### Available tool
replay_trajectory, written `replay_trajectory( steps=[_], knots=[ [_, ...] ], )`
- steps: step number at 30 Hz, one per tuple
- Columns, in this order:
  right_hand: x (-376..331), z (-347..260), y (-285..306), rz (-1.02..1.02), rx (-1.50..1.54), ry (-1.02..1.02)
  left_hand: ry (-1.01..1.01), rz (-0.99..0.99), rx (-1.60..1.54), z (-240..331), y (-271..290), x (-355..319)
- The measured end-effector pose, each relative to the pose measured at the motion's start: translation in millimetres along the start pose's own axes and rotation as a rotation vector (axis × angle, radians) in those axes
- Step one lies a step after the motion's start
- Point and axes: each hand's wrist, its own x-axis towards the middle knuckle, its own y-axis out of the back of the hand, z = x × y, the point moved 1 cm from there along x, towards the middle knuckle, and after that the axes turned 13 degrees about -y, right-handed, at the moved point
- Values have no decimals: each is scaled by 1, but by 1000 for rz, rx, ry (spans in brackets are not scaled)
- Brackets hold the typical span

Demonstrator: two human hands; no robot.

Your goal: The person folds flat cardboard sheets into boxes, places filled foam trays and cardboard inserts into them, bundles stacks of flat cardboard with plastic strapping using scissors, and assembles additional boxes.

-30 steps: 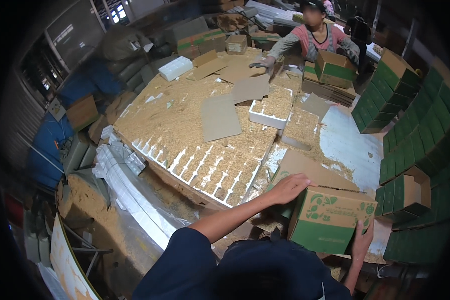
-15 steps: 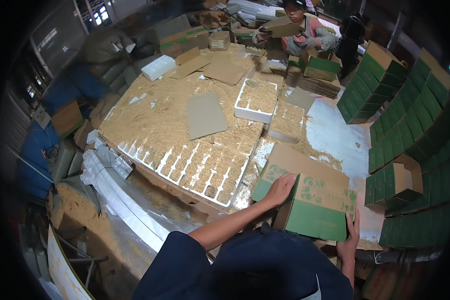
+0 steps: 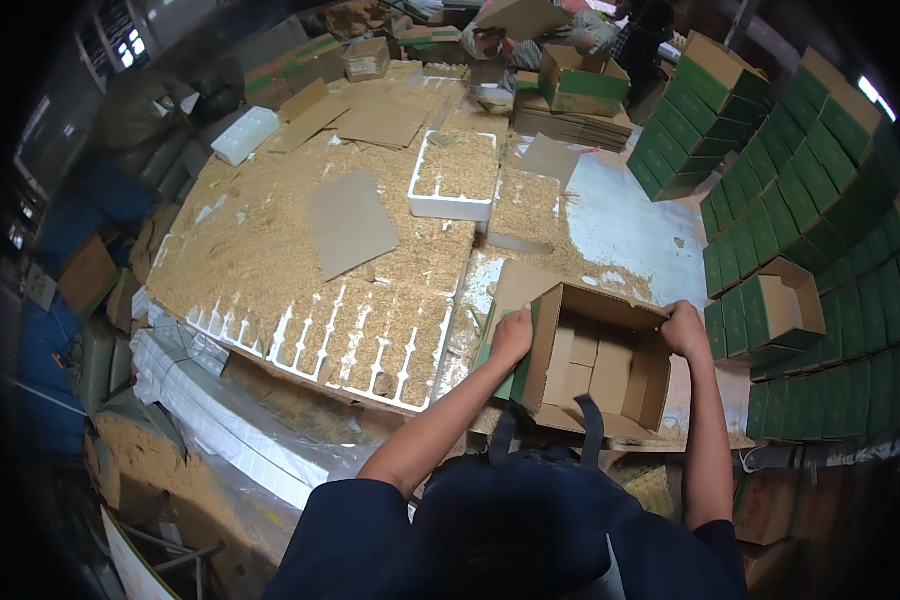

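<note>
A brown cardboard box (image 3: 625, 365) stands at the table's front edge, its open mouth toward me and its bare inner walls and bottom showing. My left hand (image 3: 513, 335) is closed on its left wall, with the fingertips partly hidden. At the far right corner, my right hand (image 3: 684, 330) grips the upper edge of the same box. A flat brown and green carton piece (image 3: 518, 284) lies beside and partly behind the box, close to my left hand.
Green cartons (image 3: 800, 215) rise in stacks along the right side. Left of the box spread white foam trays (image 3: 422, 402) filled with brown granules, with a flat cardboard sheet (image 3: 353, 226) on top. Across the table, a co-worker's gloved hand (image 3: 485, 42) holds cardboard beside a green-brown box (image 3: 585, 82).
The box, seen earlier with its green printed side up, now shows its open inside. My right hand has moved up to its far right corner. The whole view has shifted.
</note>
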Motion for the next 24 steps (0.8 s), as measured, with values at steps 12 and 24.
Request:
replay_trajectory(
  steps=[12, 24],
  knots=[
    [35, -13, 11, -445, 79, 123, -345, -176, -361, 88, 59, -40],
    [158, -296, -93, -936, 542, 126, -320, -200, -303, 108, 56, -37]
  ],
)
